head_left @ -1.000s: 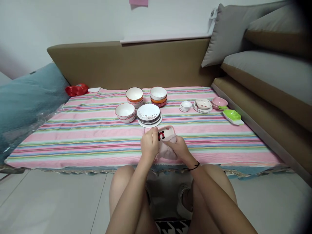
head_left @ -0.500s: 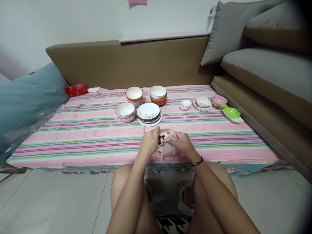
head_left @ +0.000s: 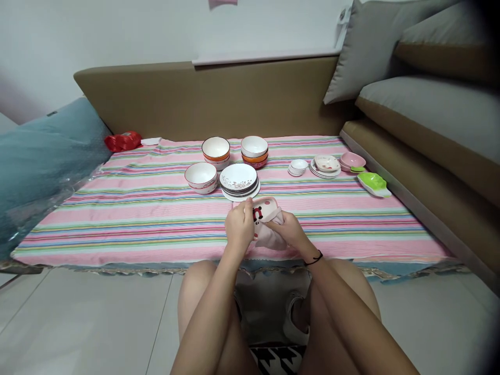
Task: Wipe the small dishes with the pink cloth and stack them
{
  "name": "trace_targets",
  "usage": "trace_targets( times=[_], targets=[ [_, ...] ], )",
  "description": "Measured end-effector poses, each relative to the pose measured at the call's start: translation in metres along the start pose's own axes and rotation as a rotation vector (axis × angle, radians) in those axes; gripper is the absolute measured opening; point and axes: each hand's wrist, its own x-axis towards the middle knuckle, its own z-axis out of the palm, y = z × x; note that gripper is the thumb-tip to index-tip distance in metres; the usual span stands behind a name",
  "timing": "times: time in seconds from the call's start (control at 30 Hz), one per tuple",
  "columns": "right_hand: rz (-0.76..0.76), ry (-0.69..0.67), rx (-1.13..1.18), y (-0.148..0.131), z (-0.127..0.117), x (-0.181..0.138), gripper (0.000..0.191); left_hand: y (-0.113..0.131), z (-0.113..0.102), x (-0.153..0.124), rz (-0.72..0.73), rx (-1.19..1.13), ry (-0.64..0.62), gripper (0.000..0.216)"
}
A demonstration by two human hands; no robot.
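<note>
My left hand (head_left: 239, 225) grips the left rim of a small white dish (head_left: 267, 210) with a pink edge and a red and black cartoon print. It is held tilted above the front of the striped cloth. In my right hand (head_left: 291, 229) is a pale pink wiping cloth (head_left: 270, 239), pressed against the dish's right side and draped over its lower part. Just beyond the dish stands a stack of plates (head_left: 239, 178), the top one with a floral print. Left of that stack are white bowls (head_left: 201, 176) with red rims.
Behind are two more bowl stacks (head_left: 216, 148) (head_left: 254, 146). To the right lie small white saucers (head_left: 298, 165), a plate stack with a patterned bowl (head_left: 327, 163), pink bowls (head_left: 352, 160) and a green leaf-shaped dish (head_left: 374, 183). Cushions (head_left: 425, 112) rise at right; a red package (head_left: 123, 141) lies far left.
Both hands have shifted slightly, and the dish has turned and tipped up a little. The cloth in my right hand has moved across the dish's surface.
</note>
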Motion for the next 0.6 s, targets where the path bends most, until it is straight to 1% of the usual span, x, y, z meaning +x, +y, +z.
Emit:
trace_targets(
  times=[0.1,0.2,0.3,0.43,0.6],
  targets=[
    [0.002,0.030,-0.047,0.001,0.001,0.000,0.040,-0.001,0.001,0.001,-0.002,0.011,-0.026,0.062],
    [-0.043,0.087,-0.159,0.001,-0.002,0.000,0.036,-0.001,0.001,0.002,-0.006,0.012,-0.045,0.065],
    [-0.088,0.120,-0.266,0.000,-0.007,0.000,0.039,-0.002,0.001,0.004,0.007,0.014,-0.090,0.066],
    [-0.104,0.144,-0.353,-0.001,-0.011,0.000,0.042,-0.002,-0.001,0.008,0.051,-0.016,-0.180,0.064],
    [-0.130,0.146,-0.395,-0.006,-0.017,0.000,0.039,-0.004,-0.002,0.010,0.068,-0.045,-0.323,0.067]
  ],
)
